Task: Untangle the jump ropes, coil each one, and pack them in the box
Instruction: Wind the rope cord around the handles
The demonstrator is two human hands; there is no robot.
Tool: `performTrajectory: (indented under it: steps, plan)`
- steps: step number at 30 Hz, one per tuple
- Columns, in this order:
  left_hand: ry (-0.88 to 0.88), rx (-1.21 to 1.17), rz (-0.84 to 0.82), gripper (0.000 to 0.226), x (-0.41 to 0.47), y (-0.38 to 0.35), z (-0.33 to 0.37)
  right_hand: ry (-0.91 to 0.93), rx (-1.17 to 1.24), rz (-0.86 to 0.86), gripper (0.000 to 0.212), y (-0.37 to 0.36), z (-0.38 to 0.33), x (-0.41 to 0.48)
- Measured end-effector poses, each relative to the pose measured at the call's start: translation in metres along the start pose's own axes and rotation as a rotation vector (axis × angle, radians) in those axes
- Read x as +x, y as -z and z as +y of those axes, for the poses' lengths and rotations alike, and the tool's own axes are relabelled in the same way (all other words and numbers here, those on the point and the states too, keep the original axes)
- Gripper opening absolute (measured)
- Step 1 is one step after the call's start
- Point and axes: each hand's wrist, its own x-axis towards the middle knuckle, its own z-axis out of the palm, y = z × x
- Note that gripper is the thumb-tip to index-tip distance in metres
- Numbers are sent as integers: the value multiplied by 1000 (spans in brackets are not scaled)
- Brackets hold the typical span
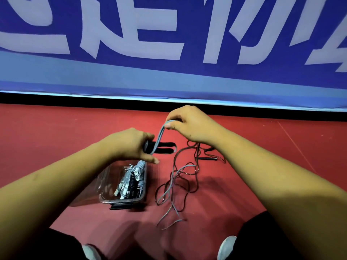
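Grey rope point(159, 136) is the one being worked on, and the step looks like coiling. The left hand point(127, 145) is curled tightly round a pair of black handles point(167, 147), whose ends stick out to the right. The right hand point(193, 124), raised just above and beyond, pinches a bend of the cord between thumb and fingertips. The cord drops from that pinch to the handles and appears to wrap across them. Its remaining length trails over the floor toward the person and crosses a thinner dark rope point(196, 171), which lies in loose loops with a loose handle point(206, 158) beside it. My judgement is that the task is partly done. The clear box point(107, 188), just below the left hand, holds coiled ropes point(131, 177) with white handles, while the grey one is only begun and the dark one is untouched. The next move probably calls for laying this bend over the handles and drawing up more slack. The grey strands need to lift free where they cross the dark loops, or both ropes will drag together. All of this sits on a red floor point(75, 128), matte and slightly scuffed. A black strip point(56, 98) runs along its far edge under a blue banner point(169, 76) with large pale lettering. A pale shoe point(227, 246) and dark trouser legs show at the bottom edge.
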Motion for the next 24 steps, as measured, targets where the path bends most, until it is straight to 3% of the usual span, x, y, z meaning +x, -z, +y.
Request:
performTrajectory:
  steps: [6,12,17,21,24]
  plan:
    - [-175,-161,7,43,-10,10,21,-87,171,69,10,11,13,3]
    - [-252,-694,25,41,-23,16,26,-247,605,51,10,9,34,4]
    - [-175,-1108,166,54,-24,32,28,-367,752,-106,12,-20,43,-2]
    - [-11,-1173,248,22,-19,39,14,-390,807,-282,24,-33,34,-2]
    - [126,-1180,307,17,-13,41,-1,-355,652,-253,30,-34,22,-2]
